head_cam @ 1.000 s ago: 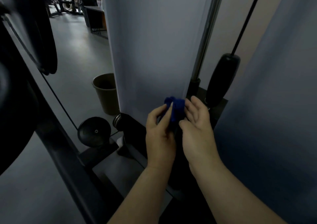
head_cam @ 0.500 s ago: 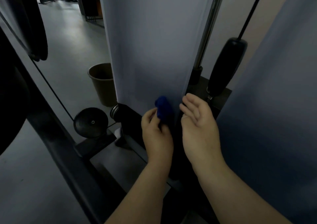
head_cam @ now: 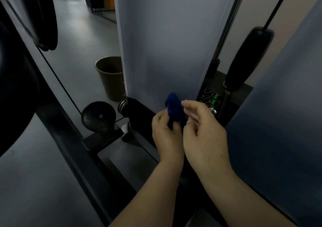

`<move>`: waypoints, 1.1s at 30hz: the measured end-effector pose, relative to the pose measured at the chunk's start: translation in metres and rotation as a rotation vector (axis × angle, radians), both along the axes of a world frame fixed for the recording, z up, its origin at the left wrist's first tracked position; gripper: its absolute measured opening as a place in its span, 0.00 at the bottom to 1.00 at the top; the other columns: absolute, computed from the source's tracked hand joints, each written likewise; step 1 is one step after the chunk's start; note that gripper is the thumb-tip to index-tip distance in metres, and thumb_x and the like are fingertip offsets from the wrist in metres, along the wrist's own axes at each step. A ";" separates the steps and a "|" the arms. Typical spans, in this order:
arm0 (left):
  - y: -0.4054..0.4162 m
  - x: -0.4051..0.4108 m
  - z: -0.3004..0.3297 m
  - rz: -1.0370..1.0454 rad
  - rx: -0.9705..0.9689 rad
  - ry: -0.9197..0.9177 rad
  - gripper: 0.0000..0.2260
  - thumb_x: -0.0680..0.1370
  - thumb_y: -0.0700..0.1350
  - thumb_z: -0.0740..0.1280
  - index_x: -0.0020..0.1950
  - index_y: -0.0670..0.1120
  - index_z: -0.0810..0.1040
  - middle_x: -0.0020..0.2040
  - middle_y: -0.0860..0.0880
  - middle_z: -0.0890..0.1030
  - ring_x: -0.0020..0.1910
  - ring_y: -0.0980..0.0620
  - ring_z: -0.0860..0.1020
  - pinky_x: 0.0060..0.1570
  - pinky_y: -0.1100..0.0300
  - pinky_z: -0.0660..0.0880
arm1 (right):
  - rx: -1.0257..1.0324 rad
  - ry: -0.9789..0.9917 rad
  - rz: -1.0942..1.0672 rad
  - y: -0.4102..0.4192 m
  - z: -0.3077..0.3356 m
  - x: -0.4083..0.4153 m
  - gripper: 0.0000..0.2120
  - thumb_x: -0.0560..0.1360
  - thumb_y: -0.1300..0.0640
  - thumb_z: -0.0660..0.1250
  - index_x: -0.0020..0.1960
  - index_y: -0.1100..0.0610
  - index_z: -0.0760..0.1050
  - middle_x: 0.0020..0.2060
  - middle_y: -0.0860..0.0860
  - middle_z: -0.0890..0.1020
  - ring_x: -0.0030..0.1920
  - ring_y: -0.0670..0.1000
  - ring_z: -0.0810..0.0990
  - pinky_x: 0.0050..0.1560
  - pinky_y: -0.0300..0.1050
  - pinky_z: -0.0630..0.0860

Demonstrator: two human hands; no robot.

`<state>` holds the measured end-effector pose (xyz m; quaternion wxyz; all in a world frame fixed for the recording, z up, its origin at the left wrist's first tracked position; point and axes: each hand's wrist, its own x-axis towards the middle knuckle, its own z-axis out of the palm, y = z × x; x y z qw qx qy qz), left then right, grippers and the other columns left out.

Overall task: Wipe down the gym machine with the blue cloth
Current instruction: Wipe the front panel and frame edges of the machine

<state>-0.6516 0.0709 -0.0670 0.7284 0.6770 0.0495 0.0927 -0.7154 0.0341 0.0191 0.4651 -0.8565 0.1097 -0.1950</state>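
A bunched blue cloth sticks up in front of the gym machine's pale grey upright panel, near the panel's lower edge. My left hand grips the cloth from below with curled fingers. My right hand is right beside it, fingers loosely bent, fingertips at the cloth's right side; whether they touch it I cannot tell. To the right of the hands is the weight stack with numbered green labels and a selector pin.
A black padded handle hangs on a cable above the stack, beside a chrome guide rod. A second grey panel stands at right. A brown bin and black pulley wheel are at left, behind a dark slanted frame bar.
My right hand let go of the cloth, opened, then came back beside it. My left hand kept hold of the cloth. The camera view shifted, bringing the weight stack labels into sight.
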 end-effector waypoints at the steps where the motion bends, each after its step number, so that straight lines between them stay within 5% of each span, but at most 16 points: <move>1: 0.000 0.001 -0.003 -0.007 -0.044 0.021 0.08 0.77 0.41 0.66 0.55 0.46 0.80 0.57 0.51 0.77 0.55 0.54 0.77 0.57 0.57 0.75 | -0.016 -0.003 -0.003 0.000 0.000 0.001 0.21 0.80 0.64 0.60 0.64 0.42 0.73 0.61 0.38 0.77 0.62 0.34 0.73 0.56 0.23 0.69; 4: 0.005 0.015 -0.036 -0.015 0.041 0.177 0.09 0.73 0.48 0.67 0.52 0.51 0.80 0.54 0.50 0.81 0.53 0.50 0.80 0.55 0.47 0.78 | -0.066 0.030 0.012 -0.001 -0.001 0.005 0.20 0.80 0.63 0.59 0.65 0.42 0.72 0.63 0.38 0.75 0.61 0.34 0.72 0.54 0.26 0.69; 6: 0.013 0.036 -0.046 -0.026 0.110 0.206 0.02 0.72 0.45 0.67 0.43 0.50 0.79 0.45 0.47 0.82 0.45 0.47 0.81 0.49 0.42 0.79 | -0.141 0.082 0.055 0.000 -0.001 0.009 0.22 0.80 0.64 0.58 0.67 0.42 0.71 0.65 0.39 0.73 0.59 0.33 0.70 0.50 0.23 0.67; 10: 0.043 0.077 -0.001 0.018 0.115 0.185 0.12 0.76 0.36 0.65 0.39 0.53 0.76 0.46 0.45 0.83 0.46 0.46 0.81 0.52 0.45 0.79 | -0.281 0.190 0.167 0.007 0.000 0.023 0.26 0.80 0.67 0.56 0.74 0.46 0.65 0.75 0.40 0.62 0.71 0.37 0.61 0.55 0.18 0.54; 15: 0.046 0.063 -0.006 -0.093 0.191 0.145 0.06 0.77 0.39 0.67 0.42 0.48 0.78 0.50 0.45 0.81 0.45 0.49 0.80 0.48 0.51 0.79 | -0.660 0.309 0.278 0.014 -0.008 0.037 0.31 0.80 0.65 0.57 0.79 0.49 0.53 0.79 0.44 0.46 0.78 0.44 0.42 0.77 0.41 0.45; 19: 0.057 0.087 -0.005 -0.042 0.271 0.101 0.03 0.77 0.37 0.66 0.47 0.44 0.78 0.58 0.44 0.77 0.51 0.49 0.78 0.56 0.50 0.77 | -1.210 0.483 0.303 0.015 -0.026 0.045 0.35 0.81 0.56 0.58 0.80 0.57 0.40 0.78 0.53 0.33 0.77 0.55 0.32 0.77 0.53 0.34; 23: 0.070 0.118 0.009 0.009 0.203 0.146 0.05 0.77 0.36 0.65 0.50 0.43 0.79 0.54 0.43 0.79 0.51 0.45 0.79 0.57 0.47 0.77 | -1.451 0.516 0.287 0.019 -0.037 0.057 0.35 0.82 0.54 0.54 0.79 0.62 0.36 0.75 0.57 0.28 0.76 0.59 0.29 0.73 0.54 0.27; 27: 0.057 0.090 0.000 -0.004 0.332 0.147 0.02 0.79 0.40 0.65 0.49 0.43 0.78 0.56 0.50 0.75 0.50 0.52 0.75 0.48 0.60 0.68 | -1.504 0.542 0.303 0.020 -0.039 0.065 0.34 0.82 0.52 0.56 0.79 0.62 0.40 0.75 0.57 0.27 0.75 0.59 0.27 0.70 0.54 0.26; 30: 0.062 0.105 -0.005 -0.014 0.192 0.251 0.05 0.78 0.39 0.65 0.46 0.48 0.77 0.55 0.47 0.78 0.52 0.47 0.78 0.53 0.53 0.75 | -1.491 0.567 0.332 0.020 -0.041 0.065 0.34 0.79 0.53 0.63 0.79 0.57 0.51 0.77 0.55 0.31 0.74 0.60 0.25 0.69 0.56 0.24; 33: 0.071 0.135 0.005 0.105 0.146 0.334 0.09 0.78 0.36 0.63 0.56 0.42 0.78 0.59 0.41 0.77 0.56 0.41 0.78 0.60 0.49 0.75 | -1.417 0.565 0.349 0.021 -0.040 0.065 0.30 0.78 0.54 0.64 0.77 0.52 0.59 0.77 0.54 0.33 0.74 0.59 0.25 0.67 0.55 0.21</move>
